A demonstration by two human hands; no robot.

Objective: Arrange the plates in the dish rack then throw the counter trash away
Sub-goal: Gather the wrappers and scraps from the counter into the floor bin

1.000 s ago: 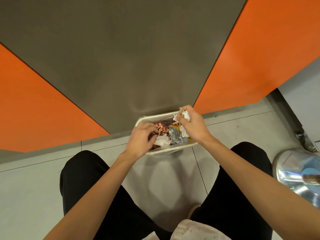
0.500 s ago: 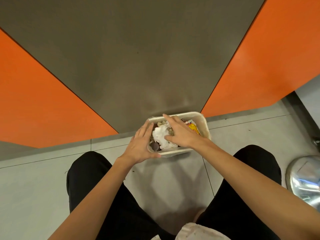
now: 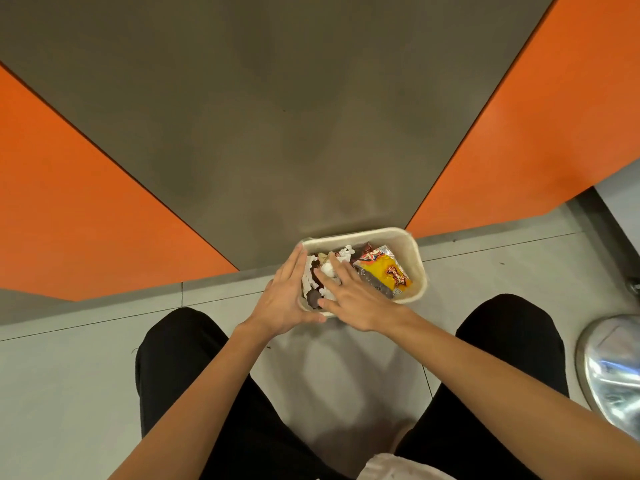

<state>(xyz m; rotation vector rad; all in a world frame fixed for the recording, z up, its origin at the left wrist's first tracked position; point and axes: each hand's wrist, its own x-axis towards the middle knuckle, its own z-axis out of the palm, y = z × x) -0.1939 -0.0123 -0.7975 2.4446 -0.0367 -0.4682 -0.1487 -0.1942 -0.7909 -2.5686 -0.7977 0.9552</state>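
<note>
Small cream bin (image 3: 417, 268) set on grey floor tiles (image 3: 69, 375), centre frame. Left hand (image 3: 282, 303) laid flat against its left outer wall, fingers straight. Right hand (image 3: 353, 299) spread over crumpled white paper (image 3: 332, 268) inside, fingers extended, nothing gripped. Yellow snack wrapper (image 3: 386, 271) seen in bin's right half. Shiny steel object (image 3: 609, 368), possibly a lid, at right edge.

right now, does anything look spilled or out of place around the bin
Nothing looks spilled. The bin is well filled, with the right hand flat on the trash and the left hand against its side.
</note>
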